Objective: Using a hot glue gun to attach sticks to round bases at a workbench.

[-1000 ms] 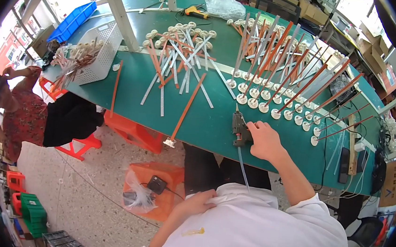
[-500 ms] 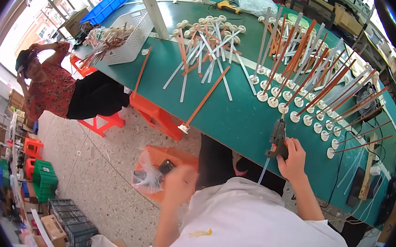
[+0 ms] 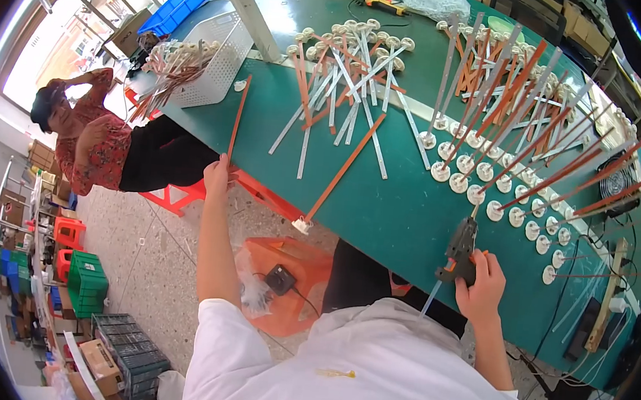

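My right hand [image 3: 484, 287] is wrapped around a dark glue gun [image 3: 459, 250], with a pale glue stick [image 3: 431, 297] out of its rear. Its nozzle points at the rows of round white bases [image 3: 476, 194], which carry upright brown and clear strips. At the table's left edge my left hand [image 3: 217, 176] is closed at the lower end of a flat brown strip [image 3: 240, 117]. A small white piece [image 3: 240, 85] lies by that strip's far end. Another brown strip [image 3: 346, 168] with a white base [image 3: 301, 226] at its near end lies across the table edge.
Loose strips with white bases [image 3: 346, 80] are heaped mid-table. A white perforated basket [image 3: 226, 55] of strips stands left, near a blue crate [image 3: 179, 6]. A yellow-and-black tool [image 3: 383, 6] lies behind. Beyond sits another person [image 3: 94, 134]. An orange stool [image 3: 293, 255] stands below the edge.
My left hand has moved forward and left from above the orange stool to the brown strip's end. My right hand keeps hold of the glue gun. The whole view has shifted slightly.
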Tool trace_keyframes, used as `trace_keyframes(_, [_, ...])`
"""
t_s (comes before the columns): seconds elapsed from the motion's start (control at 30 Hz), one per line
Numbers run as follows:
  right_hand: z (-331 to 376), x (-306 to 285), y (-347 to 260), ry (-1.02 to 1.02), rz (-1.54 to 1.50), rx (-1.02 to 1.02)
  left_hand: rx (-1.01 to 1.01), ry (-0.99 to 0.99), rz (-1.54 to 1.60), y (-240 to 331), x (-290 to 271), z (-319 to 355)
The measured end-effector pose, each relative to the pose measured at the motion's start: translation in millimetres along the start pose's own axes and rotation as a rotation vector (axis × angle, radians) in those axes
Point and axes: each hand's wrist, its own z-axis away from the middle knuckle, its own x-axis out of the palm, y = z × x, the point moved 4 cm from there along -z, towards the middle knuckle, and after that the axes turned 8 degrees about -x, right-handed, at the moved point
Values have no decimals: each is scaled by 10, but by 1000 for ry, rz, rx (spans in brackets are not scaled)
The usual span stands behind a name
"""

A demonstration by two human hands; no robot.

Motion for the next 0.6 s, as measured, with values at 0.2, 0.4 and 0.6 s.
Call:
trace_keyframes(0.2, [5,29,48,-24,-17,11,227,-162,134,145,22,295])
trace_keyframes(0.4, [-36,56,60,-24,-36,25,275,-267,570,160,-180,467])
trace_keyframes(0.6, [-34,66,65,-31,-36,30,365,-312,658,165,-568,793])
